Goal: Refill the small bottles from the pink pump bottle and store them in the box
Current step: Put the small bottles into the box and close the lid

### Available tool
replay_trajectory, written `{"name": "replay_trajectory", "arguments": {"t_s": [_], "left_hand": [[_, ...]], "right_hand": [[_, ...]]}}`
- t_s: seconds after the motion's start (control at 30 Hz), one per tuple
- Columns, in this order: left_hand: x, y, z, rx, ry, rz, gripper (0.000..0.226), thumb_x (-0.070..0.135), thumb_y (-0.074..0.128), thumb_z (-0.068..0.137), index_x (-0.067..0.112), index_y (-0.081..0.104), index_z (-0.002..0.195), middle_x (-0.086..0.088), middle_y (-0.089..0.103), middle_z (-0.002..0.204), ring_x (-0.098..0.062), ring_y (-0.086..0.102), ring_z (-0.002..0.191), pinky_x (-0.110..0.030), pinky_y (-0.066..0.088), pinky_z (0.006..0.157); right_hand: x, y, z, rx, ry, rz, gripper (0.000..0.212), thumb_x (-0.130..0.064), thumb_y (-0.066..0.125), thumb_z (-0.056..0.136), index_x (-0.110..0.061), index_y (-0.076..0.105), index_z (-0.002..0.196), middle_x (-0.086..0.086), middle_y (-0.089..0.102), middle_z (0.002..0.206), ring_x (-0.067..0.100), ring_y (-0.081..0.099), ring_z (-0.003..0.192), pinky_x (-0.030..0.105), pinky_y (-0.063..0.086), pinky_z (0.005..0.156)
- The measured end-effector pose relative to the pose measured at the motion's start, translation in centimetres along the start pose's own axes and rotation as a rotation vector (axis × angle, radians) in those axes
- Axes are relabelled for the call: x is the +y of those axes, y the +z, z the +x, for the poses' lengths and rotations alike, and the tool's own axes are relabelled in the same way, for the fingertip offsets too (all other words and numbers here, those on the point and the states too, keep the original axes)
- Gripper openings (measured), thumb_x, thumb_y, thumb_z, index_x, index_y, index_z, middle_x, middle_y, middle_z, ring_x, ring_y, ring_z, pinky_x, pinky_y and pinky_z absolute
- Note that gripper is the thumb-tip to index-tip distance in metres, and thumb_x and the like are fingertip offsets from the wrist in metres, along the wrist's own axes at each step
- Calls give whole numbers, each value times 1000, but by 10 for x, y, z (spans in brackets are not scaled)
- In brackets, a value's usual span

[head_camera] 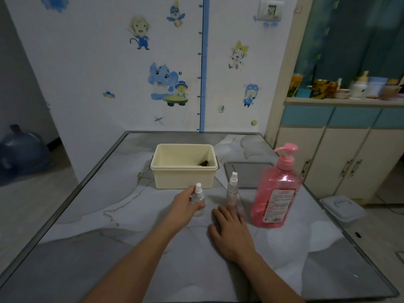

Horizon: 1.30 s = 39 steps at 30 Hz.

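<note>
Small bottle sits pinched between left hand fingers; right hand flat, empty — steady base, unscrew top.

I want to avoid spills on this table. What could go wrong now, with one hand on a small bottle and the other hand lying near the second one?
1. The left hand holds the left small bottle with its spray cap on; a tilted lift could tip it.
2. The right hand lies just before the right small bottle; a forward nudge may topple this narrow bottle.
3. The pink pump bottle stands close by, so reaching past might knock it.
</note>
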<state>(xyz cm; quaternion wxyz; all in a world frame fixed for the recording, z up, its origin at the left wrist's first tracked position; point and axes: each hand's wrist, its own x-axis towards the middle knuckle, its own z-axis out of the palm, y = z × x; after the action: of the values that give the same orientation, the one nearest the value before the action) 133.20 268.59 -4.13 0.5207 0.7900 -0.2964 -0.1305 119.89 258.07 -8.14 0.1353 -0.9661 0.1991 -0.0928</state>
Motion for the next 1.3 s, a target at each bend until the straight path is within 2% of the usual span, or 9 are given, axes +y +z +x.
{"name": "replay_trajectory", "arguments": {"t_s": [0.2,0.37,0.47,0.57,0.77,0.93,1.1,1.17,1.3], "left_hand": [[-14,-8,1,35,-8,-54,37,12,74,81,15,61,116,-2,67,105,-18,61,97,-28,48,85],[-18,-8,-2,3,-8,-44,46,7,74,80,18,57,122,1,66,110,-13,61,99,-9,44,76],[-21,-6,-2,16,-29,-56,48,5,74,79,21,56,120,2,65,111,-16,61,103,-15,46,78],[-19,-8,0,40,-47,-95,46,4,75,78,19,55,117,0,64,111,-16,60,101,-14,45,73],[6,-32,28,154,19,-110,45,17,80,75,18,57,115,1,66,113,-19,62,104,-35,51,87],[39,-55,57,254,126,-104,48,20,77,80,15,57,123,3,65,111,-15,62,99,-19,45,73],[55,-66,90,260,139,-46,57,27,72,85,17,50,136,-1,61,125,-17,58,110,-34,48,94],[58,-66,102,268,113,-15,55,26,70,85,17,50,136,-1,60,126,-18,56,114,-35,45,98],[54,-58,122,211,46,66,52,22,70,86,17,51,135,2,57,117,-14,52,102,-27,39,85]], "right_hand": [[9,-3,14,16,-21,-19,52,-50,28,95,-30,30,143,-4,28,153,17,16,146,39,11,119],[10,-1,17,19,-6,-27,53,-51,26,95,-32,29,144,-3,27,155,17,15,147,39,10,119],[11,0,17,15,-4,-31,54,-52,25,95,-32,28,145,-3,26,156,17,15,147,38,9,119],[11,1,17,13,3,-28,54,-53,25,95,-33,27,145,-4,25,156,17,14,147,39,7,120],[11,-2,17,-3,-9,-10,54,-51,26,95,-33,26,146,-6,23,156,15,10,148,40,4,121],[7,-6,16,15,-13,-10,50,-48,29,95,-33,30,143,-8,28,152,14,14,146,37,6,120],[8,-3,17,31,-13,-30,50,-48,28,95,-34,29,143,-10,27,153,12,13,146,36,6,120],[8,-1,18,28,-7,-23,51,-49,27,95,-35,28,143,-11,26,153,12,12,147,35,6,120],[10,2,20,32,2,-35,55,-51,28,93,-36,25,146,-12,23,155,11,8,147,34,3,120]]}}
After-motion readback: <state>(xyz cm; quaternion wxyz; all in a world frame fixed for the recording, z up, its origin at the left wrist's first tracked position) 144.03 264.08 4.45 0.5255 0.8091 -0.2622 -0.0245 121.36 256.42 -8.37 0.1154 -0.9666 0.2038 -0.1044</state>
